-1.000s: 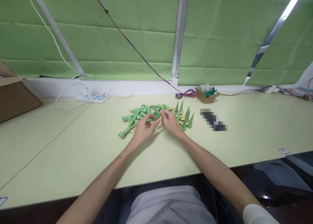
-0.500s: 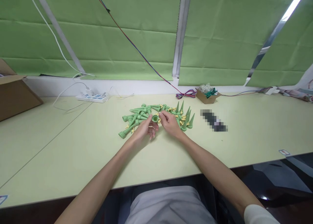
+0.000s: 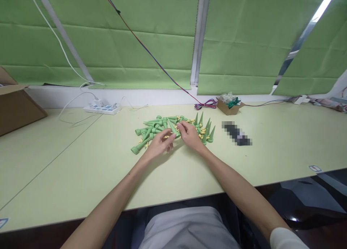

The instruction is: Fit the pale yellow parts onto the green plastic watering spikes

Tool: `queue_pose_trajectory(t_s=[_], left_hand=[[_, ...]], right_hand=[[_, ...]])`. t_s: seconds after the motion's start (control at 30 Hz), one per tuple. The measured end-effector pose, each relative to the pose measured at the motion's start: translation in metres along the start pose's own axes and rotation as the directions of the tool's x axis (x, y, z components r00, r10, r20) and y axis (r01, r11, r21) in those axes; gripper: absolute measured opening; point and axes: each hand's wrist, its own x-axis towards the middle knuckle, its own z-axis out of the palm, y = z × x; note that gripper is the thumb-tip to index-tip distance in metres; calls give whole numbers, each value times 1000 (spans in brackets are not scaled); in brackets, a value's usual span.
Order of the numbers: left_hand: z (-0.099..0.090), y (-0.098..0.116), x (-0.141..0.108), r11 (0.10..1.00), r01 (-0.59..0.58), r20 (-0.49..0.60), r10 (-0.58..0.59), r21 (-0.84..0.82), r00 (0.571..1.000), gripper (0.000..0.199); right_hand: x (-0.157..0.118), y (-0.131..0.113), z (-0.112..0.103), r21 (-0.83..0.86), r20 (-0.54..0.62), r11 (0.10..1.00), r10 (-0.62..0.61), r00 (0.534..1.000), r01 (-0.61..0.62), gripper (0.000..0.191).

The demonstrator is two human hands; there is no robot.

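Observation:
A green cone (image 3: 172, 127) is tilted between my two hands, its tip up and to the left. My left hand (image 3: 160, 144) grips its wide lower end between thumb and fingers. On the other side, my right hand (image 3: 189, 134) is pinched closed at the cone's edge; what its fingertips hold is too small to make out. Behind both hands lies a pile of green tube-like pieces (image 3: 148, 133) with small yellow parts (image 3: 201, 136) among them. Several green spikes (image 3: 207, 129) stand upright on the right of the pile.
A small cardboard box (image 3: 229, 108) with plastic and green material sits at the back, beside coiled wires (image 3: 206, 104). A blurred dark object (image 3: 237, 134) lies to the right. Back left are a power strip (image 3: 104, 108) and a large cardboard box (image 3: 20, 109).
The green piece has been turned: its round open end faced the camera before, and now its pointed side shows. My left fingers have shifted to its lower end.

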Motion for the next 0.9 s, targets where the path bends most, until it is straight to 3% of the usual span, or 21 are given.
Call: queue_pose_trajectory(t_s=[0.17, 0.27, 0.47, 0.63, 0.73, 0.83, 0.9], left_hand=[[2, -8, 1, 986, -34, -93, 50, 161, 994, 36], [1, -20, 5, 949, -111, -174, 168, 297, 970, 35], [0, -29, 9, 904, -133, -208, 234, 407, 950, 21], [8, -26, 8, 923, -94, -266, 203, 372, 942, 35], [9, -21, 6, 945, -55, -326, 165, 324, 931, 33], [6, -16, 6, 973, 24, -342, 57, 228, 938, 35], [3, -14, 7, 983, 99, -292, -51, 153, 955, 48]], right_hand=[[0, -1, -1, -19, 33, 1000, 13, 999, -13, 33], [1, 2, 1, -45, 53, 999, 34, 998, -31, 34], [1, 6, 6, -67, 57, 996, 61, 996, -58, 33], [-1, 7, 9, -17, -20, 997, 81, 997, -81, 34], [-1, 7, 9, 17, -72, 996, 88, 994, -87, 35], [-2, 5, 8, 47, -102, 997, 73, 992, -69, 35], [-3, 3, 8, 73, -77, 997, 41, 996, -36, 34]])
